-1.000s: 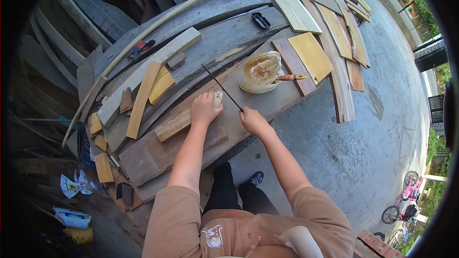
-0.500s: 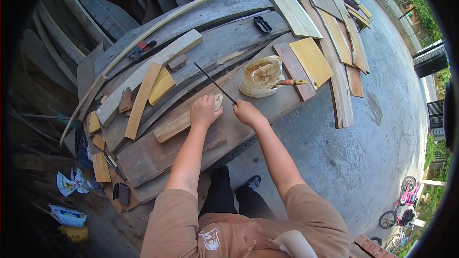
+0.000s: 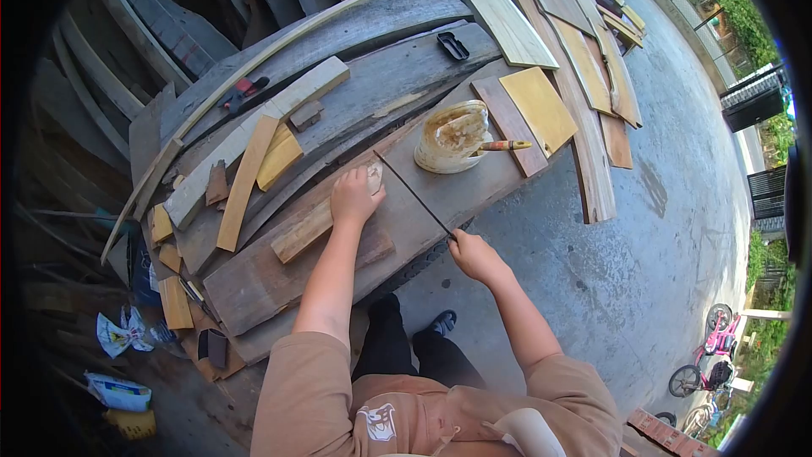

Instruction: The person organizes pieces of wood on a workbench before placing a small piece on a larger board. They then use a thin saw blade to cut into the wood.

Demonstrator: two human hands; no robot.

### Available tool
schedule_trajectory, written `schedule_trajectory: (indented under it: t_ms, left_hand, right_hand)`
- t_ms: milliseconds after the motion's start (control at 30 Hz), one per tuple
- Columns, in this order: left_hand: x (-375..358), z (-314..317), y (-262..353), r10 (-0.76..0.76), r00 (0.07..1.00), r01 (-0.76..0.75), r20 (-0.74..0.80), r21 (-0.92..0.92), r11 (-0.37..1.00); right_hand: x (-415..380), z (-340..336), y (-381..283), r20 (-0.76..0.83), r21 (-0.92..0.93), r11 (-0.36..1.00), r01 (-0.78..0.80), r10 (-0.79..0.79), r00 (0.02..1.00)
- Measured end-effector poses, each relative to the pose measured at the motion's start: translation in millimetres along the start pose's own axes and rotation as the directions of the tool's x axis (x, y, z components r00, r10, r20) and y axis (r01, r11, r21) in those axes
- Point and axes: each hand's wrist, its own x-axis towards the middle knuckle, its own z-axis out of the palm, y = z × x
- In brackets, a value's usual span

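Note:
My left hand (image 3: 355, 196) is closed over a short wooden block (image 3: 303, 229), pressing it down on a flat brown board (image 3: 254, 275). The block's pale far end sticks out past my fingers. In my right hand (image 3: 480, 256), fingers wrapped round one end, is a long, thin, dark file (image 3: 413, 195). It slants up and left, its tip right at the block's pale end. Just beyond stands a stained plastic tub (image 3: 450, 137) with a paintbrush (image 3: 506, 145) lying across its rim.
Loose wood strips (image 3: 247, 182) and a red-and-black tool (image 3: 244, 93) lie to the left. A black tray-like piece (image 3: 452, 46) sits at the back. Planks (image 3: 592, 165) extend to the right above a concrete floor (image 3: 550, 288). A pink bicycle (image 3: 715, 343) stands far right.
My right hand has drawn the file back toward me and to the right, so its tip is now by the block's end. My left hand stays on the block.

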Motion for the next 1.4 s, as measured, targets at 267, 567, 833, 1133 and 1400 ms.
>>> schedule_trajectory:
  t_ms: [267,567,833,1133,1400]
  left_hand:
    - [3.9,5.5,-2.5,-0.075,0.993,0.077,-0.091,0.011,0.997]
    - [3.4,-4.3,-0.5,0.017,0.997,-0.016,0.072,-0.012,1.0]
    - [3.7,-1.7,-2.0,0.054,0.996,-0.053,0.075,-0.005,0.999]
    - [3.7,-0.3,-2.0,0.076,0.995,-0.073,0.068,-0.034,0.997]
    - [3.9,1.4,-4.7,0.126,0.992,-0.127,-0.004,-0.044,0.991]
  right_hand:
    - [38.8,-50.3,4.2,0.091,-0.114,0.99,0.081,-0.071,0.993]
    - [33.4,-19.7,-4.4,0.095,-0.027,0.998,0.054,-0.051,0.994]
    - [143.2,8.6,-60.5,-0.026,0.005,0.978,0.208,-0.208,0.978]
    - [-2.7,-3.1,11.4,-0.006,0.045,0.999,0.002,-0.001,1.0]
    - [41.9,-11.0,-17.8,0.006,0.028,0.997,0.065,-0.065,0.998]
